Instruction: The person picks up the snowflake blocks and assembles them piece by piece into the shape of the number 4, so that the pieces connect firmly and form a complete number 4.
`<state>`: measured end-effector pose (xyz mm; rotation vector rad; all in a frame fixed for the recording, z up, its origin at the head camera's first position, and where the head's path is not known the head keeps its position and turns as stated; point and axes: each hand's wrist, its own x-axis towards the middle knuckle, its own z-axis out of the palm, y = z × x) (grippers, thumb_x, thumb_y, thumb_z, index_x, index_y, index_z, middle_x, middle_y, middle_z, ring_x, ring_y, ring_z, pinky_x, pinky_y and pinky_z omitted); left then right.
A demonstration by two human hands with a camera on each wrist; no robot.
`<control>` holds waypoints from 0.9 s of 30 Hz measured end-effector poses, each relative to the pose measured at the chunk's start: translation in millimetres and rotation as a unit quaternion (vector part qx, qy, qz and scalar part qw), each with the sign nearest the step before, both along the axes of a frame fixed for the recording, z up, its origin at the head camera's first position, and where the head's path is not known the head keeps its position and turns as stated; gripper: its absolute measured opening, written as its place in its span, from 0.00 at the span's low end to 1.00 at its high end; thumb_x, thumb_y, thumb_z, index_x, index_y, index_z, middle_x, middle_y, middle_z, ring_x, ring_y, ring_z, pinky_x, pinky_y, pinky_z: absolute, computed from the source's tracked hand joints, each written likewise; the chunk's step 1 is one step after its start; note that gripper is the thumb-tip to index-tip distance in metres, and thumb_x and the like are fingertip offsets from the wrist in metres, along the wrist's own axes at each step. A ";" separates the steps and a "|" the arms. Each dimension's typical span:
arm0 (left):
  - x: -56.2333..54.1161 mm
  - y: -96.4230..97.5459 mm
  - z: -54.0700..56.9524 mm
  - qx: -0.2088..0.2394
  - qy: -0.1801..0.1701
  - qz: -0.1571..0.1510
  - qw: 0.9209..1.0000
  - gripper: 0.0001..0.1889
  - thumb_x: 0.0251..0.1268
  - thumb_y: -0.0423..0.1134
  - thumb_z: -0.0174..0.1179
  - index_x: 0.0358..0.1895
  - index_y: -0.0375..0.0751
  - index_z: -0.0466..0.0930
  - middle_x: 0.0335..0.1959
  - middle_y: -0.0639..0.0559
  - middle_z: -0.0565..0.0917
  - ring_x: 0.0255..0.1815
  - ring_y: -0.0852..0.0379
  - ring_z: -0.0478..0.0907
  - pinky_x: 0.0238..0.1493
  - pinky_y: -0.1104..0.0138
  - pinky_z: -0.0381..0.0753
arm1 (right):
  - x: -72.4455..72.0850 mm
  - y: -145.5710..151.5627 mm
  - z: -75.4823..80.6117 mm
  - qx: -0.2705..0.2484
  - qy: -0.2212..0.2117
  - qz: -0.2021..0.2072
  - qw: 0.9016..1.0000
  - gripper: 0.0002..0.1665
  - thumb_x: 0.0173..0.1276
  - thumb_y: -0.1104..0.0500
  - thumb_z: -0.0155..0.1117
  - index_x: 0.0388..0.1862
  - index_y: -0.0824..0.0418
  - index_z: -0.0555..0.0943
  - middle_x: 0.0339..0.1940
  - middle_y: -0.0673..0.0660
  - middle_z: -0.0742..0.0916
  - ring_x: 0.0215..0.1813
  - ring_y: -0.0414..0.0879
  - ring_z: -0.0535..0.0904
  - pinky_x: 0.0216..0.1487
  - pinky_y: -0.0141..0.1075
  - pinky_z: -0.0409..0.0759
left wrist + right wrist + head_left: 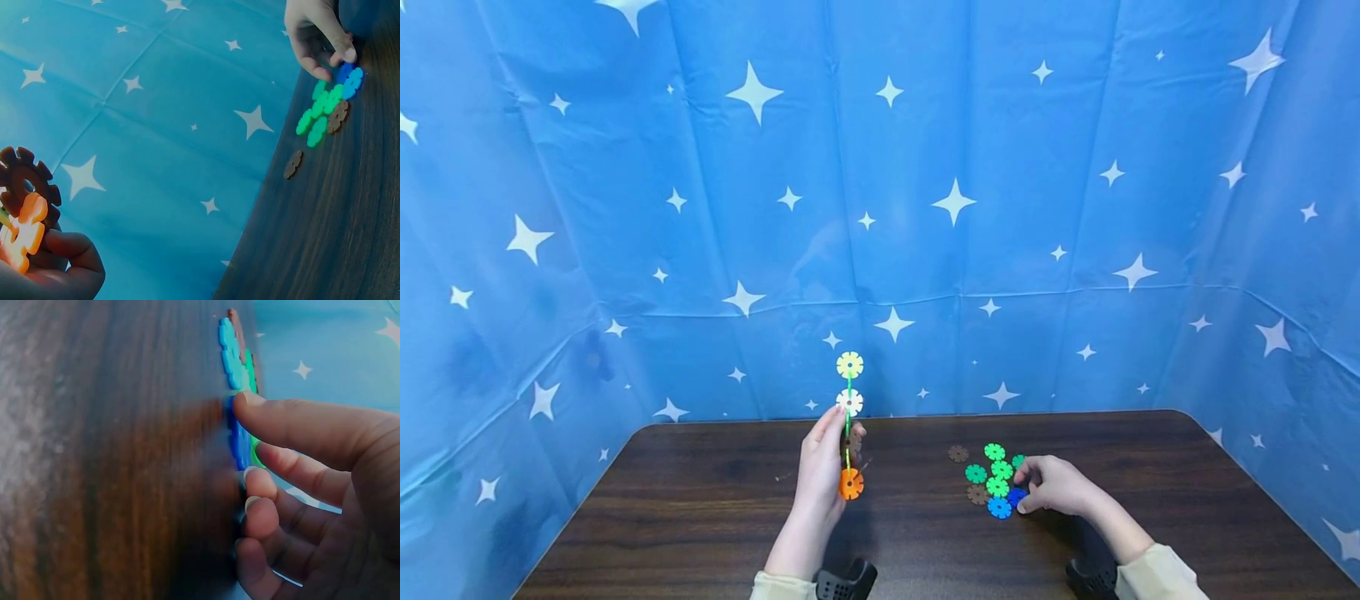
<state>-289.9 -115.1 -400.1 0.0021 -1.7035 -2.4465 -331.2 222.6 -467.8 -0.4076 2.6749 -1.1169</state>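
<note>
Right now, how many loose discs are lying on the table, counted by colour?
Green discs: 5
Brown discs: 2
Blue discs: 2
Total in view: 9

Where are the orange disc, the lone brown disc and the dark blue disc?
orange disc (pixel 851 483), head view, its centre.
lone brown disc (pixel 957 453), head view, its centre.
dark blue disc (pixel 240 445), right wrist view, its edge by the fingers.
</note>
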 end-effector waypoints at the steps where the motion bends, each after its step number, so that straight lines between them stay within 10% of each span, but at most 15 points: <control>1: -0.1 0.2 0.0 0.000 -0.001 0.000 1.000 0.14 0.77 0.45 0.48 0.46 0.38 0.78 0.26 0.54 0.78 0.21 0.61 0.65 0.22 0.72 0.64 | -0.1 0.0 -0.5 0.001 0.003 0.000 1.000 0.19 0.49 0.65 0.77 0.38 0.63 0.79 0.19 0.52 0.75 0.20 0.45 0.67 0.23 0.38 0.66; 16: -0.6 2.2 -0.1 -0.006 -0.007 -0.008 1.000 0.14 0.77 0.46 0.48 0.45 0.39 0.78 0.25 0.55 0.78 0.21 0.61 0.65 0.23 0.72 0.65 | 1.1 -2.8 1.7 0.030 0.027 -0.016 0.999 0.18 0.46 0.65 0.78 0.33 0.63 0.77 0.24 0.52 0.75 0.27 0.46 0.68 0.30 0.38 0.66; 27: -1.4 4.0 -3.8 -0.009 -0.008 -0.013 1.000 0.14 0.78 0.46 0.47 0.44 0.39 0.78 0.25 0.55 0.78 0.19 0.61 0.64 0.22 0.72 0.65 | -1.1 -12.3 23.6 -0.082 0.007 0.037 0.996 0.07 0.61 0.69 0.63 0.38 0.70 0.79 0.23 0.53 0.78 0.20 0.44 0.73 0.20 0.38 0.75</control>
